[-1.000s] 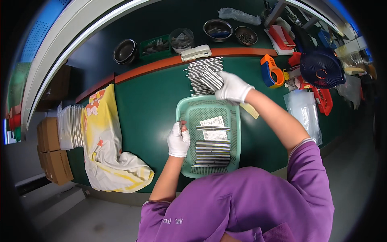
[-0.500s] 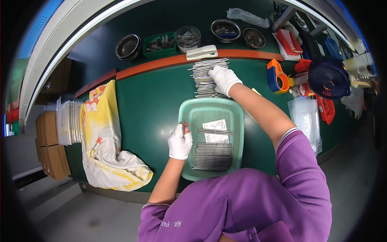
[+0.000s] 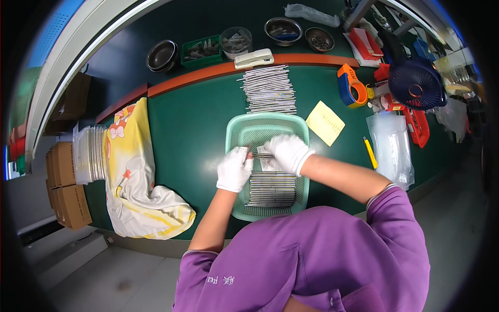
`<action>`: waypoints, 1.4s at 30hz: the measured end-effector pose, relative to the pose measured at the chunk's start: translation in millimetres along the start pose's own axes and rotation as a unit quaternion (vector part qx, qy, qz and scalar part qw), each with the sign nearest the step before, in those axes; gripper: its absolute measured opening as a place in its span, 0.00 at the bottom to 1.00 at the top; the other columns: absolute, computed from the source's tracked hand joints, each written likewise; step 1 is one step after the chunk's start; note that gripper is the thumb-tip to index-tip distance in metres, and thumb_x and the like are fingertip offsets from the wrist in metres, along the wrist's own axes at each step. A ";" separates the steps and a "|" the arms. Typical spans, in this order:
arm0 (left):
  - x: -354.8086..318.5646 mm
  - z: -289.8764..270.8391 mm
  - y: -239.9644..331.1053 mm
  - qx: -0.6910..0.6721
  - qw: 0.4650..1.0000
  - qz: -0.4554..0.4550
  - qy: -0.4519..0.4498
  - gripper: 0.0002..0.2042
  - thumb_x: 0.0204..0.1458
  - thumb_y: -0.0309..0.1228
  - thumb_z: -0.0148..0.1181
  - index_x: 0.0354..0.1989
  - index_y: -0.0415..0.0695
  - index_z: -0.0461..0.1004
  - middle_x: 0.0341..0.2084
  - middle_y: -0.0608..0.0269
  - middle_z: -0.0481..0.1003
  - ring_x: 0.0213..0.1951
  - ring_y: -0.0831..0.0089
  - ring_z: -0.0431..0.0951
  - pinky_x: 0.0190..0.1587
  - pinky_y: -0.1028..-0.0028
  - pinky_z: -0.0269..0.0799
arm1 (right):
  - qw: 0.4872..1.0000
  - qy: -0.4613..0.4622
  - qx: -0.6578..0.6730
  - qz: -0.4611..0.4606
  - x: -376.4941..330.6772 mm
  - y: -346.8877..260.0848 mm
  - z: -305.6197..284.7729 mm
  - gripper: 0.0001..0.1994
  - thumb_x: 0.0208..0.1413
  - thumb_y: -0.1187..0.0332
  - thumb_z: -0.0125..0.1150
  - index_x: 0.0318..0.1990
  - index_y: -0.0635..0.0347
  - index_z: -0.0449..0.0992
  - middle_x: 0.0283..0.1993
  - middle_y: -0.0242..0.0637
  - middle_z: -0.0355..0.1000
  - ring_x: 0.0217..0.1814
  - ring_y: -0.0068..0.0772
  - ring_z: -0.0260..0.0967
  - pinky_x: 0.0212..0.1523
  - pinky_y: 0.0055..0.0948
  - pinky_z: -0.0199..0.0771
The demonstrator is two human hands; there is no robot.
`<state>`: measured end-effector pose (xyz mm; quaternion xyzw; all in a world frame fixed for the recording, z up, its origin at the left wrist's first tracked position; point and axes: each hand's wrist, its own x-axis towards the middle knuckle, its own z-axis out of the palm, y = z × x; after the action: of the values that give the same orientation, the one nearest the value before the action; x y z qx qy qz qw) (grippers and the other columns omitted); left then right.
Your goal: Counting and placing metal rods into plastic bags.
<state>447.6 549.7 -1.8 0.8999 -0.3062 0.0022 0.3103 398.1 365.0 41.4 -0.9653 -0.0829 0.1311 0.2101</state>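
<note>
My gloved left hand (image 3: 235,169) is closed at the left ends of a few thin metal rods (image 3: 263,155), over the left side of a mint-green plastic basket (image 3: 231,132). At the other end, my gloved right hand (image 3: 288,152) closes over these rods, its fingers partly hidden and slightly blurred. Below them in the basket lies a neat row of grey metal rods (image 3: 272,190). A printed paper slip (image 3: 267,165) shows partly under the hands. Beyond the basket, a loose pile of similar rods (image 3: 267,91) is spread on the green table (image 3: 182,140).
A stapler (image 3: 253,59) sits on the orange ledge, with metal bowls (image 3: 283,31) and a green bin (image 3: 201,51) behind. Rightward are a yellow note (image 3: 326,124), a yellow cutter (image 3: 370,152), a tape dispenser (image 3: 353,87) and a fan (image 3: 417,86). Patterned cloth (image 3: 135,182) lies left.
My right hand has come back from the rod pile to the basket, uncovering the yellow note and cutter. My left hand has moved slightly inward to the rods. The view has shifted a little.
</note>
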 end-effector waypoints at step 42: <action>-47.7 -10.5 -3.3 -0.595 0.746 -0.216 0.209 0.08 0.60 0.33 0.45 0.37 0.40 0.62 0.19 0.64 0.65 0.23 0.75 0.70 0.27 0.73 0.68 | 0.977 -0.034 0.186 0.097 -37.4 -25.8 15.2 0.18 0.41 0.72 0.56 0.44 0.61 0.69 0.37 0.50 0.73 0.41 0.50 0.71 0.44 0.38 0.71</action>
<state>412.6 583.8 -4.4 0.5518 0.0291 -0.0599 0.8313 355.4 386.0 47.3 -0.9077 0.0304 0.1964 0.3696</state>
